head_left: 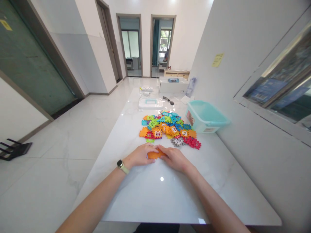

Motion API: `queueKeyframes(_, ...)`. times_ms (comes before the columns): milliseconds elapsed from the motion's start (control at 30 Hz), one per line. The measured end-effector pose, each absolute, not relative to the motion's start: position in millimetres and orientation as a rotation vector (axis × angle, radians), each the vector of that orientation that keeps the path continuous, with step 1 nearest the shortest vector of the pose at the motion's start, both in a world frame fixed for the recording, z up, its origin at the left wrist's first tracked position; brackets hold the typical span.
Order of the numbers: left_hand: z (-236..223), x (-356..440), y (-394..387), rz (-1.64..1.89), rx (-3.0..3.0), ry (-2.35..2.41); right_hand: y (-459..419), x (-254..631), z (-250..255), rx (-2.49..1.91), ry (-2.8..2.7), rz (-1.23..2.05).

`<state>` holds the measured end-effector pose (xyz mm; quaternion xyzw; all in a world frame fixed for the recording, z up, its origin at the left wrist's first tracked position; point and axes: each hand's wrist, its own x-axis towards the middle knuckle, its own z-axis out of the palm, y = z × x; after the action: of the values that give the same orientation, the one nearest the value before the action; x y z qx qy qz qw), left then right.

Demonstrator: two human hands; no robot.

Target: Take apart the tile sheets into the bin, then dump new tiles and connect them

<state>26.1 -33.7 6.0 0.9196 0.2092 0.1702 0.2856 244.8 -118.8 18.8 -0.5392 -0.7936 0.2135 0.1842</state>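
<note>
Both my hands meet over the table in front of the pile, closed on orange interlocking building pieces [154,155]. From the left, my left hand [142,154] grips one side, with a watch on that wrist. My right hand [173,157] pinches the other side, thumb and fingers near those of the left. My fingers cover much of the orange pieces, so I cannot tell how they are joined. Just beyond my hands lies a heap of colourful interlocking building pieces [167,124], toothed squares in orange, green, blue, red and grey, some with white window frames.
A turquoise bin [206,113] stands right of the heap by the wall. Behind the heap are a white lid [151,103], keys [171,103], a power strip [146,89] and a white box [173,85] with a phone on it. The table [155,197] has a left edge above the floor.
</note>
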Motion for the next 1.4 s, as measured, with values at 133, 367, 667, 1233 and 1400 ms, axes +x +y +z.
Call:
queueKeyframes(133, 13, 28, -40, 0.371, 2.509, 0.572, -116, 245, 11, -1.515, -2.208, 0.562)
queueKeyframes(367, 22, 26, -47, 0.221, 2.561, 0.745, -108, 266, 0, -1.456, -1.928, 0.496)
queueKeyframes(667, 20, 35, -60, 0.277, 2.534, 0.891, -67, 237, 12, -1.463, -2.080, 0.055)
queueKeyframes(1233, 24, 4, -36, 0.131, 2.410, 1.214, -83, 248, 2, -1.387, -2.117, 0.296)
queueKeyframes(1400, 21, 4, -36, 0.185, 2.396, 1.133, -103, 238, 9, -1.386, -2.200, 0.426)
